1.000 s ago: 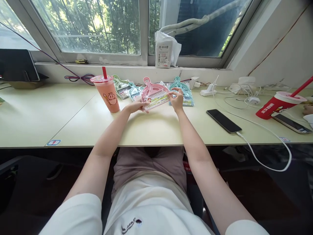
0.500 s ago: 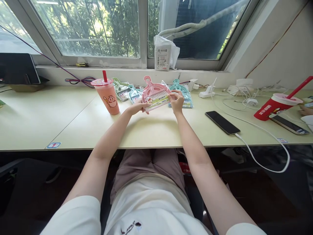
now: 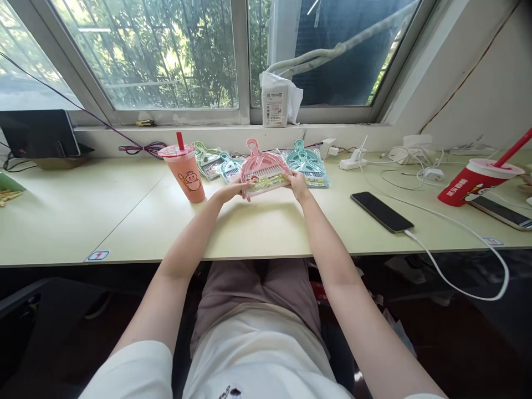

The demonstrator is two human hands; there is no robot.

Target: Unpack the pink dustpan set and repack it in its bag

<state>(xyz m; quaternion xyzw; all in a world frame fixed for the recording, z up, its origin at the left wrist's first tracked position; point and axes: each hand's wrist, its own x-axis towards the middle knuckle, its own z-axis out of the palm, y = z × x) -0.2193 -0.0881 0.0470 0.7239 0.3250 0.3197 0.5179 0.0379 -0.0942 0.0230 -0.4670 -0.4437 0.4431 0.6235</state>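
Both hands hold a pink mini dustpan-and-brush set [image 3: 262, 166] in clear wrapping, lifted a little above the table with its handle pointing away from me. My left hand [image 3: 233, 190] is closed on its lower left corner. At the lower right edge, my right hand [image 3: 297, 184] pinches the wrapping. Behind it on the table lie more wrapped sets: a green one [image 3: 206, 160] and a small blue one [image 3: 230, 166] to the left, and teal ones [image 3: 308, 164] to the right.
A pink drink cup [image 3: 188, 174] stands left of the sets. To the right are a phone [image 3: 381, 211] on a white cable, a red cup [image 3: 474, 182], another phone [image 3: 502, 212] and a power strip [image 3: 353, 159]. A wrapped box [image 3: 275, 105] sits on the sill; a tablet [image 3: 39, 133] stands far left.
My right hand has shifted its hold slightly down along the pink set's right edge. The camera view has tilted up a little; the things on the table stay in place.
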